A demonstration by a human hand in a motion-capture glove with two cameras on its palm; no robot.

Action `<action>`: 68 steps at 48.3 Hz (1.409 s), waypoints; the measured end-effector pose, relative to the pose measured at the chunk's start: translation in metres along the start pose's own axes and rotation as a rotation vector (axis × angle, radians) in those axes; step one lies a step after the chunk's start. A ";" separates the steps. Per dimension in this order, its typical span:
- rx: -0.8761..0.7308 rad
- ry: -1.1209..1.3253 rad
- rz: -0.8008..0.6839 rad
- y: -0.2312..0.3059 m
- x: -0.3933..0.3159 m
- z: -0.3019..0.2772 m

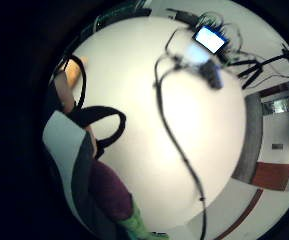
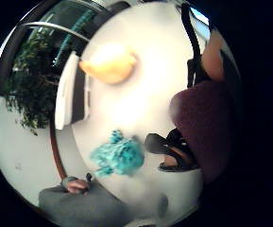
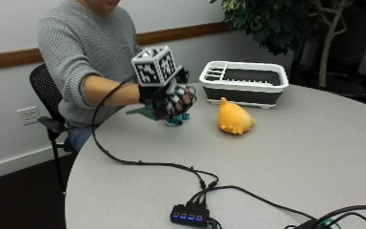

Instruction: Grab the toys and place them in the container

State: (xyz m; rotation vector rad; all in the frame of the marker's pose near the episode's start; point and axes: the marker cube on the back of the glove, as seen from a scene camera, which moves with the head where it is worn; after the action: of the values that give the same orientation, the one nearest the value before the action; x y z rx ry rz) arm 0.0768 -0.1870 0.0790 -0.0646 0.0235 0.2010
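Orange toy (image 3: 234, 118) lies lengthwise toward container (image 3: 244, 82).

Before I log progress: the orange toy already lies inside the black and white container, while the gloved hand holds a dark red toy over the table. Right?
Not quite. The orange toy still lies on the table, in front of the container, as the outside view shows. The gloved hand does hold a dark red toy over the table.

An orange plush toy (image 3: 235, 119) lies on the round table beside a black-and-white container (image 3: 244, 82); a teal fuzzy toy (image 2: 117, 155) rests nearby.
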 end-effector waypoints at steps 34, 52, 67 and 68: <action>-0.004 -0.127 -0.609 -0.078 -0.402 -0.031; -0.150 -0.096 -0.678 -0.102 -0.490 0.037; -0.320 -0.065 -0.655 -0.095 -0.467 0.070; -0.318 -0.065 -0.654 -0.094 -0.465 0.069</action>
State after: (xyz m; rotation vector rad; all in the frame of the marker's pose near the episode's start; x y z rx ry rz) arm -0.3586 -0.3672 0.1675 -0.3757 -0.0940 -0.4492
